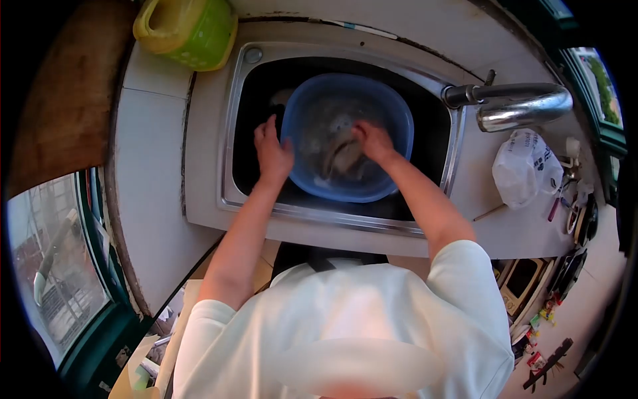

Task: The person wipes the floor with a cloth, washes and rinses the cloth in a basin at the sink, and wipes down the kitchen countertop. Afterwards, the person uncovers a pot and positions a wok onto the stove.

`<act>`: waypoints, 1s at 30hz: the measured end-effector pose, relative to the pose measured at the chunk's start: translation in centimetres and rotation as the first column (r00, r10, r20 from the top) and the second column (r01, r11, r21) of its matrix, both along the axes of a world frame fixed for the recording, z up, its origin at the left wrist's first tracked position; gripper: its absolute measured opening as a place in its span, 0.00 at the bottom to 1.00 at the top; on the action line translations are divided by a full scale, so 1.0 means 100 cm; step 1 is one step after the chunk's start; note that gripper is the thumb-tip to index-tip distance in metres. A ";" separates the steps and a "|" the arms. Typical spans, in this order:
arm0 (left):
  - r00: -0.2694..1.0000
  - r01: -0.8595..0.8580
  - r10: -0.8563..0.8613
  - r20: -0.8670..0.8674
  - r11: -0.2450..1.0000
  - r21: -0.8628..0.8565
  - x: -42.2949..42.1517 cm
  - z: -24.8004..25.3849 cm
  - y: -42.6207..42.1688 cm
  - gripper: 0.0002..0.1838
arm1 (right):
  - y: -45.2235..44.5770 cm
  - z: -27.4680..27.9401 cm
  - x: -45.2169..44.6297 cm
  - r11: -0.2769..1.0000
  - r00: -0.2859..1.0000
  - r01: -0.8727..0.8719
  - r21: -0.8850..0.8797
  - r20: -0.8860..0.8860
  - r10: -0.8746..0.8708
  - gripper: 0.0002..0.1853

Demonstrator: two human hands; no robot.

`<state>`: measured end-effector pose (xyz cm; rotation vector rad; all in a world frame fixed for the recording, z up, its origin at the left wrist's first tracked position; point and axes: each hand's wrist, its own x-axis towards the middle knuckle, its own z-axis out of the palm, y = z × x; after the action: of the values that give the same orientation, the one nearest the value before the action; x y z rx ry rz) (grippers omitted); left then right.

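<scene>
A blue basin (407, 126) is set inside a dark-bottomed sink (312, 214) with a steel rim, let into a pale counter (206, 153). Cloudy water (309, 126) is seen in the basin, and in it, around the middle, a brownish-grey item (347, 158) is lying partly submerged; its kind cannot be made out through the murk. The right hand (375, 141) is reached over the near right side of the basin, inside its rim, just beside the upper end of the item. Its fingers are curled in, but whether anything is pinched between them cannot be told. The left hand (274, 156) is held at the basin's left side, over the sink, with fingers pointed away from the body and the thumb parted from them, nearest the rim; whether the rim is touched cannot be told. No object is seen in its grasp. A curved metal faucet (525, 103) is mounted at the sink's right end, its spout turned away from the basin. Below it on the counter, a crumpled white plastic bag (522, 169) is placed. At the far left corner, a green-and-yellow container (199, 33) is stood near the sink.
</scene>
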<state>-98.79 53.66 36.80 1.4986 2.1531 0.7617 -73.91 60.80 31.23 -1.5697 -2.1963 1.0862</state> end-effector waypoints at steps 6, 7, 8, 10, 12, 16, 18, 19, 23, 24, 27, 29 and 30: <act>0.132 -0.168 0.747 0.651 0.664 -0.728 0.065 0.000 -0.002 0.34 | -0.028 -0.048 -0.046 0.976 0.820 -0.053 0.212 0.567 -0.078 0.21; 0.052 -0.121 0.842 0.536 0.538 -0.834 0.069 -0.008 0.004 0.35 | -0.034 -0.048 -0.059 0.984 0.839 -0.124 0.131 0.544 0.033 0.20; -0.030 -0.010 0.837 0.547 0.547 -0.837 0.064 -0.032 0.006 0.35 | -0.035 -0.046 -0.064 0.989 0.917 -0.146 -0.006 0.376 0.137 0.17; -0.192 0.211 0.823 0.535 0.567 -0.796 0.052 -0.093 0.008 0.36 | -0.035 -0.013 -0.075 0.975 0.980 -0.150 -0.164 0.108 0.168 0.15; -0.446 0.193 0.666 0.598 0.724 -0.662 0.053 -0.071 0.017 0.30 | -0.046 0.029 -0.081 0.970 0.997 -0.079 -0.229 -0.036 0.073 0.16; -0.238 0.148 0.613 0.754 0.790 -0.595 0.052 -0.024 0.036 0.21 | -0.061 0.102 -0.078 0.997 0.988 0.080 0.025 -0.134 -0.076 0.18; -0.299 0.181 0.541 0.786 0.841 -0.510 0.063 0.007 0.032 0.19 | -0.068 0.096 -0.084 0.972 0.983 0.165 0.165 -0.108 -0.148 0.16; -0.373 0.180 0.469 0.800 0.883 -0.433 0.066 -0.006 0.031 0.18 | -0.067 0.086 -0.089 0.961 0.976 0.214 0.175 -0.069 -0.205 0.16; -0.224 -0.023 0.500 0.837 0.856 -0.517 0.077 -0.052 0.023 0.16 | -0.014 0.011 -0.078 0.918 0.976 0.126 0.375 0.120 -0.183 0.13; -0.074 -0.132 0.585 0.808 0.797 -0.589 0.078 -0.054 0.027 0.16 | 0.002 0.011 -0.074 0.959 0.965 0.188 0.213 0.143 -0.221 0.15; -0.037 -0.157 0.609 0.792 0.779 -0.607 0.057 -0.066 0.025 0.19 | 0.021 0.007 -0.051 0.882 0.866 0.436 0.179 0.185 -0.465 0.15; -0.062 -0.115 0.772 0.632 0.624 -0.773 0.044 -0.055 0.038 0.25 | 0.026 0.018 -0.035 0.842 0.822 0.496 0.212 0.199 -0.534 0.22; -0.041 -0.119 0.817 0.575 0.568 -0.815 0.050 -0.053 0.036 0.26 | 0.011 0.008 -0.037 0.891 0.878 0.347 0.293 0.232 -0.419 0.21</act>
<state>-93.82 57.24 31.47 -0.3900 1.4446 0.8229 -77.62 61.92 32.03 -2.0344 -1.9526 0.4723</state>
